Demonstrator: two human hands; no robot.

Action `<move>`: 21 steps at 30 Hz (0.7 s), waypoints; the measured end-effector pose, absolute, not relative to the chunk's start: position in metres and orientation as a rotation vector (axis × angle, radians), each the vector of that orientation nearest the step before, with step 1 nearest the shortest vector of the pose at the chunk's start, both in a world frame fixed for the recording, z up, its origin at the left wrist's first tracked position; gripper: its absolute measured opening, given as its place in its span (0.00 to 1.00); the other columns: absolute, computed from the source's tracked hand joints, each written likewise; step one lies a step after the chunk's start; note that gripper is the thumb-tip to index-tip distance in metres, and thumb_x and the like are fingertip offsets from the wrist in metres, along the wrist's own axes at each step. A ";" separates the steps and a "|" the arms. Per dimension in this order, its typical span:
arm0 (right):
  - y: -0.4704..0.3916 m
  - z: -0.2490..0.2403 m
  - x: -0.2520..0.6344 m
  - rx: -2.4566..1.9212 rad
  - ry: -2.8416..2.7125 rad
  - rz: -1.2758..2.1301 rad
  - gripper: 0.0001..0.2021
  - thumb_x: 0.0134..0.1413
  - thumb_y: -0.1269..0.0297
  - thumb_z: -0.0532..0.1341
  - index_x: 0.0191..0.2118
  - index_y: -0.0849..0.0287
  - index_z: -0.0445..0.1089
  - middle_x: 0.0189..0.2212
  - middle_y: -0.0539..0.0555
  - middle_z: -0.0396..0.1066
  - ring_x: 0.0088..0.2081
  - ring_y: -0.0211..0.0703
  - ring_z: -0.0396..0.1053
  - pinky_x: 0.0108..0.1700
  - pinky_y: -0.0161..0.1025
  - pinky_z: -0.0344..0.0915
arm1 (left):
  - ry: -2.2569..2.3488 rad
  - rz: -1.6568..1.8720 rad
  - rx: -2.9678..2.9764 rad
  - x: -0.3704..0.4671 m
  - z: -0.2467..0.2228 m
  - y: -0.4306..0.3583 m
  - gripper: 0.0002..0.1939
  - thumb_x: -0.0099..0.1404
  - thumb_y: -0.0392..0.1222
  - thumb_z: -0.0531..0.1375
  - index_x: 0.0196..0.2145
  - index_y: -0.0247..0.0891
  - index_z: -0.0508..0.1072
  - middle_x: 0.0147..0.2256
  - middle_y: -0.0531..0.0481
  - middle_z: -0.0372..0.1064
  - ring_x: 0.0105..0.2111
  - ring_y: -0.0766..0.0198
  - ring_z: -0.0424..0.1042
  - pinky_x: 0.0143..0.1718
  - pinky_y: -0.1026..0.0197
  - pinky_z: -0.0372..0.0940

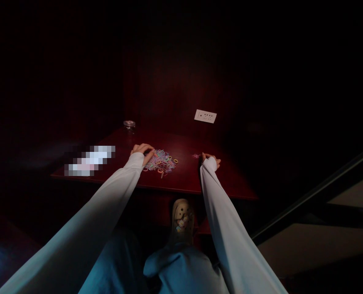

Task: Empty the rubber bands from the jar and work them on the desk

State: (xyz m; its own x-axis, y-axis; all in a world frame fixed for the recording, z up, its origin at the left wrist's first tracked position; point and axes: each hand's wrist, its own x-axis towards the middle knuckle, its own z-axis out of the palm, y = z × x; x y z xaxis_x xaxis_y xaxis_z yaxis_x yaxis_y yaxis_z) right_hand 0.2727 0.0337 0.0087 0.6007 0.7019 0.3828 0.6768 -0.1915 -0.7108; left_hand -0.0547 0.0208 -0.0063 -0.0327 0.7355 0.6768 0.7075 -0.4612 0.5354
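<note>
A loose pile of small pastel hair ties (164,162) lies on the dark red desk. My left hand (142,152) rests at the pile's left edge, its thumb and forefinger drawn together over it. What sits between those fingertips is too small to make out. Further right, a small pink-purple cluster of what look like hair ties (196,156) lies apart from the pile. Just right of this cluster is my right hand (211,159), fingers curled in and thumb side toward it. I cannot see what its fingertips hold, if anything.
A small clear lidded jar (129,125) stands at the desk's back left. On the left, a bright blurred-out rectangle (91,160) lies on the desk (184,181). A white socket plate (205,116) is on the back wall. Below the front edge shows a beige clog (182,216).
</note>
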 end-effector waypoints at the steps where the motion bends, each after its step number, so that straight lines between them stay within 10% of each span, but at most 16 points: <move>1: 0.036 0.008 0.274 -1.896 -1.127 0.036 0.17 0.59 0.52 0.60 0.39 0.57 0.83 0.44 0.64 0.75 0.50 0.59 0.57 0.50 0.50 0.53 | 1.607 1.548 2.163 -0.055 -0.006 0.021 0.08 0.67 0.46 0.59 0.36 0.46 0.79 0.44 0.50 0.78 0.45 0.52 0.67 0.48 0.50 0.61; 21: 0.023 0.016 0.265 -1.863 -0.988 0.108 0.23 0.64 0.54 0.49 0.40 0.54 0.81 0.45 0.60 0.74 0.53 0.58 0.59 0.54 0.51 0.53 | 1.598 1.625 1.906 -0.065 -0.013 0.042 0.20 0.72 0.49 0.47 0.39 0.43 0.76 0.46 0.45 0.76 0.53 0.51 0.70 0.59 0.45 0.61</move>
State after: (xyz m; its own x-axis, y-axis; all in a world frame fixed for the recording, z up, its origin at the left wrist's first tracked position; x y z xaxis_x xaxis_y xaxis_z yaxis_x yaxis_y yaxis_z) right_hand 0.2649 0.0228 0.0157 0.6646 0.6691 0.3327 0.5811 -0.1828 -0.7931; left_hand -0.0654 0.0422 -0.0134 -0.1683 0.7780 0.6054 0.5926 -0.4109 0.6928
